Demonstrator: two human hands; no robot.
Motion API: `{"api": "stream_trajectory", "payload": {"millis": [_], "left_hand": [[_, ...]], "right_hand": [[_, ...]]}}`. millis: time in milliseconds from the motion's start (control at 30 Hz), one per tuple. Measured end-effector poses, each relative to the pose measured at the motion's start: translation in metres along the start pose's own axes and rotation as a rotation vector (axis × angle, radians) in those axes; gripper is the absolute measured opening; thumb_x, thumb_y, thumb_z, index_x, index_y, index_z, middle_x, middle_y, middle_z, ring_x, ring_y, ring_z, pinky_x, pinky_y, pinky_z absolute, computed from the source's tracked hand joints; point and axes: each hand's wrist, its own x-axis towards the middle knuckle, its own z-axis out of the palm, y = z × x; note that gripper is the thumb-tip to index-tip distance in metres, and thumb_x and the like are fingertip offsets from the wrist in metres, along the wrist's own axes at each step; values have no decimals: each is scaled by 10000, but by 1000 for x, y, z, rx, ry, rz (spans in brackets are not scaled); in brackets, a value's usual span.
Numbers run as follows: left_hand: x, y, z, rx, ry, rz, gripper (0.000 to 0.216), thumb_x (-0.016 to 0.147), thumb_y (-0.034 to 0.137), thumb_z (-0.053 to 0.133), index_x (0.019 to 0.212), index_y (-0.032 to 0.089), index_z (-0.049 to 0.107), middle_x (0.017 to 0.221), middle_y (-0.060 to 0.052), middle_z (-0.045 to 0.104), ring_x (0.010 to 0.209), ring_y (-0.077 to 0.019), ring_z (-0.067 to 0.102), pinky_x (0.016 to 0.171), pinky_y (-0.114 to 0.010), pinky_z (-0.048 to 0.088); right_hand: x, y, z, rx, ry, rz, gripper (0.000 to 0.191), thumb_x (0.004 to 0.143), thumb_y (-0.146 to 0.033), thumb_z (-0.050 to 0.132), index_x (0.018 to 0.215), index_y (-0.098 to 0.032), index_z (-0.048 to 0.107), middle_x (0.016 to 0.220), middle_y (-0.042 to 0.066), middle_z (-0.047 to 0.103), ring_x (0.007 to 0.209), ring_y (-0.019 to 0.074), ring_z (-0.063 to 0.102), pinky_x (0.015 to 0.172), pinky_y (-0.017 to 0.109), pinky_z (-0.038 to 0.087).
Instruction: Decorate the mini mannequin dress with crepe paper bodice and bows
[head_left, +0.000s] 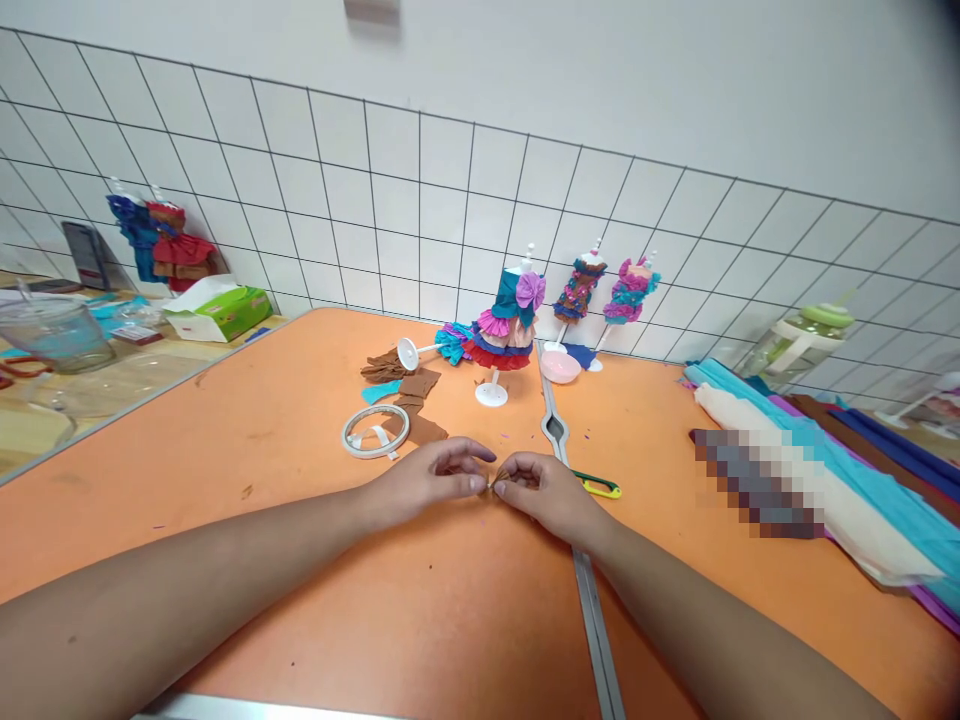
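My left hand (431, 480) and my right hand (544, 490) meet at the middle of the orange table (300, 520). Both pinch a tiny brown piece of paper (496, 484) between their fingertips. Just behind my left hand lie a roll of white tape (375, 432) and several brown paper scraps (412, 395). Green-handled scissors (600, 487) lie right beside my right hand. Further back stand small mannequins in paper dresses: one in teal, pink and red (508, 325), and two smaller ones (579, 290) (631, 292).
A pink bowl (560, 366) sits by the mannequins. Rolled crepe paper sheets (825, 470) in cream, teal, brown and blue lie at right, with a bottle (799, 345) behind. A tissue box (219, 312), a clear jug (56, 335) and more dressed mannequins (161, 245) stand at left.
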Motion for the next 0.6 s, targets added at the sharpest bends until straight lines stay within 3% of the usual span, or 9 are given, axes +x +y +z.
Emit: {"api": "stream_trajectory", "payload": {"millis": [133,233,300,433,600], "left_hand": [[2,-6,5,189,70,-82,301,767,443,640,863,159,666,831,-37,666,795,-185,604,722,-286,463],[1,-8,6,244,89,-89,281,782,438,616,781,160,659,751,-16,651,722,-170,586,663,-269,443],[1,-8,6,215,88,-83,286,789,440,607,773,158,654,747,-14,654,725,-168,588,660,-264,438],[1,-7,5,164,73,-104,300,780,453,613,770,157,656,738,-9,648,726,-166,585,646,-252,426],[1,-5,4,151,88,-103,294,781,445,617,789,154,662,756,-12,640,741,-166,578,675,-260,434]], "right_hand": [[-1,0,0,-60,-7,10,92,773,-256,592,806,-172,610,737,-6,613,657,118,543,620,238,425],[-6,-1,1,-104,69,-109,386,779,-283,624,1153,-210,558,1046,45,648,769,132,601,675,255,464],[-9,-3,1,-225,76,-242,527,763,-298,670,1264,-259,509,1190,57,621,887,158,617,712,267,472],[-11,-4,0,-478,62,-348,245,809,-256,643,1051,-275,676,985,11,717,885,177,642,748,286,458],[-8,-2,-1,-368,146,-307,151,838,-231,599,916,-269,722,900,-12,743,828,155,669,716,258,484]]}}
